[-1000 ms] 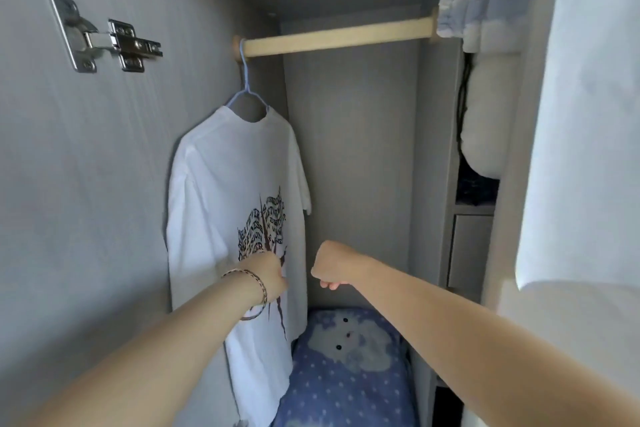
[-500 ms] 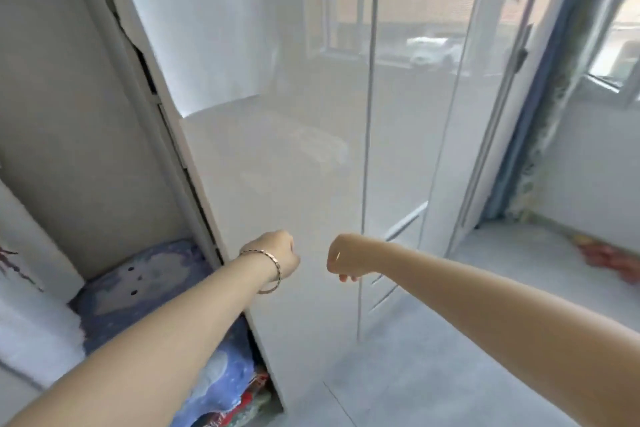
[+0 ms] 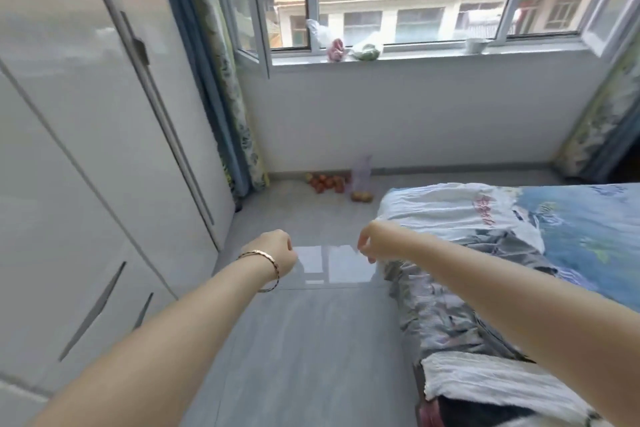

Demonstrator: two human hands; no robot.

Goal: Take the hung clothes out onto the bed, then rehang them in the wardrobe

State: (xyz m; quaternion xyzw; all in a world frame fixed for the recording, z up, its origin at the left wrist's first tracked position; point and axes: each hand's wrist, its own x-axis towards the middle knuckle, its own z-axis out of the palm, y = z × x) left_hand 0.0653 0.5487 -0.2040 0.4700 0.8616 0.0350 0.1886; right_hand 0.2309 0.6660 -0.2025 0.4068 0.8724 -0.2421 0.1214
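Grey floor [image 3: 311,340] by bed [image 3: 588,225]; left hand [image 3: 277,250] fisted, right hand [image 3: 370,243] loosely curled, both empty; garment [image 3: 450,208], red lettering unreadable

Open floor [image 3: 304,340] is recorded as a lane running from 6 toward 12 o'clock. At 9 o'clock the lane is bounded by the closed wardrobe doors [image 3: 86,149]. At 3 o'clock it is bounded by the bed [image 3: 581,239], over whose near edge a grey patterned garment [image 3: 433,305] is draped; a white garment [image 3: 450,208] is spread on top. The left grip [image 3: 277,251] and right grip [image 3: 372,243] are held apart over bare floor, the right just beside the bed corner. At 12 o'clock the lane is closed by the wall [image 3: 398,114] under the window; tomatoes [image 3: 325,182] and potatoes [image 3: 362,197] lie at its foot. At 11 o'clock a curtain [image 3: 225,97] hangs, and beside it an open window sash [image 3: 254,3] is swung inward.
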